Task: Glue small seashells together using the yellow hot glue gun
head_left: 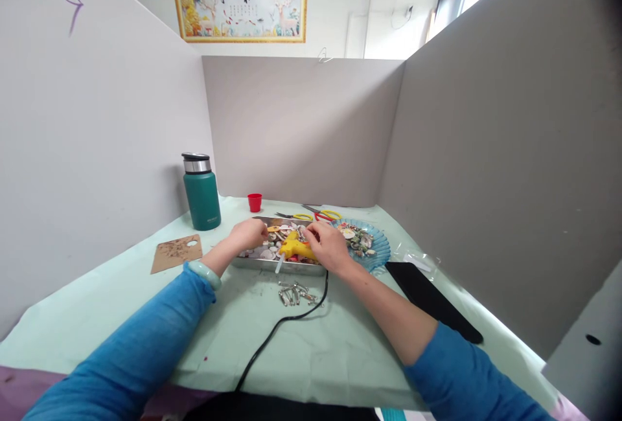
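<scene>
My left hand (247,235) is at the left part of a metal tray (276,266) of small flat pieces. Its fingers are curled downward, and whatever is in them is hidden. My right hand (330,247) hovers over the tray's right part, thumb and fingers drawn together near a small piece I cannot make out. A yellow glue gun (294,247) lies across the tray, its whitish tip pointing toward me and its far end partly behind my right hand. The black cord (278,324) runs from the tray to the table's front edge.
Small silver metal clips (295,293) lie before the tray. A blue plate (381,249) of small pieces stands right, beside a black slab (432,301). Scissors (328,215) and a red cup (254,202) sit behind. Left are a green bottle (202,197) and brown card (175,252).
</scene>
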Demonstrator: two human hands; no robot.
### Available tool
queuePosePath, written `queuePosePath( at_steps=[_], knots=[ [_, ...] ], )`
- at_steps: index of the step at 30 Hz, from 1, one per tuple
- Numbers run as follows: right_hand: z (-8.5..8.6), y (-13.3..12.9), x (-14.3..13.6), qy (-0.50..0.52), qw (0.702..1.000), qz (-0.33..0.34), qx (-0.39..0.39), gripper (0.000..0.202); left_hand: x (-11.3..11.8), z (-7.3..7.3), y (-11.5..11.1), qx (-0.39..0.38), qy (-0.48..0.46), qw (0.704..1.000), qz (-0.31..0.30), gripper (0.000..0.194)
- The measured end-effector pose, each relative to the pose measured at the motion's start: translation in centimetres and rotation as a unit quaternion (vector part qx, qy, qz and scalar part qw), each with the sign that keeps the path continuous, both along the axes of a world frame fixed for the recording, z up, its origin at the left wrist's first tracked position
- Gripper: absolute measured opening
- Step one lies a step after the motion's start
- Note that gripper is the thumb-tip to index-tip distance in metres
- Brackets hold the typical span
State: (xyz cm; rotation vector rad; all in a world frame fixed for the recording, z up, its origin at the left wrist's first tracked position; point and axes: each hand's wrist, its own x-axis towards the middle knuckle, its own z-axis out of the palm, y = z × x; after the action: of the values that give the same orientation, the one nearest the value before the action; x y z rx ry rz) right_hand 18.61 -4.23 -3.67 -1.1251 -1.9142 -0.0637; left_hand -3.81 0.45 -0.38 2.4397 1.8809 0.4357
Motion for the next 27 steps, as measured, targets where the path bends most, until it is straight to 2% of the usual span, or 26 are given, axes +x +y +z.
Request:
queuePosePath(
  at_steps=[4, 9, 12, 16, 18, 22, 24, 27],
  knots=[
    [-0.2, 0.0, -0.1, -0.014, 1.000, -0.002, -0.005, 0.020, -0.9, -0.9, 1.1, 0.039, 0.032, 0.998, 0.026, 0.016],
    [-0.5, 0.2, -0.2, -0.033, 0.999, -0.013, -0.020, 0.020, -0.8, -1.6, 1.4, 0.007, 0.069, 0.997, 0.019, 0.015],
    [-0.6, 0.3, -0.3, -0.041, 0.999, -0.017, -0.026, 0.020, -0.7, -1.9, 1.6, 0.013, 0.061, 0.998, 0.015, 0.008],
    [-0.5, 0.2, -0.2, -0.039, 0.999, -0.015, -0.026, 0.020, -1.1, -1.9, 2.0, 0.013, -0.040, 0.999, -0.018, 0.003],
    [-0.2, 0.2, 0.0, -0.030, 0.999, -0.015, -0.016, 0.022, -1.1, -1.5, 1.9, -0.020, -0.121, 0.991, -0.048, 0.011],
    [0.3, 0.5, 0.7, -0.017, 0.999, -0.034, -0.002, 0.023, -0.5, -0.2, 0.5, -0.115, -0.291, 0.941, -0.130, 0.034],
    [0.6, 0.8, 1.1, -0.023, 0.998, -0.062, -0.007, 0.022, 0.1, 0.3, -0.3, -0.136, -0.327, 0.922, -0.155, 0.036],
    [1.2, 1.3, 2.4, -0.050, 0.991, -0.113, -0.040, 0.021, 0.8, 0.5, -1.1, -0.142, -0.331, 0.921, -0.146, 0.031]
  ],
)
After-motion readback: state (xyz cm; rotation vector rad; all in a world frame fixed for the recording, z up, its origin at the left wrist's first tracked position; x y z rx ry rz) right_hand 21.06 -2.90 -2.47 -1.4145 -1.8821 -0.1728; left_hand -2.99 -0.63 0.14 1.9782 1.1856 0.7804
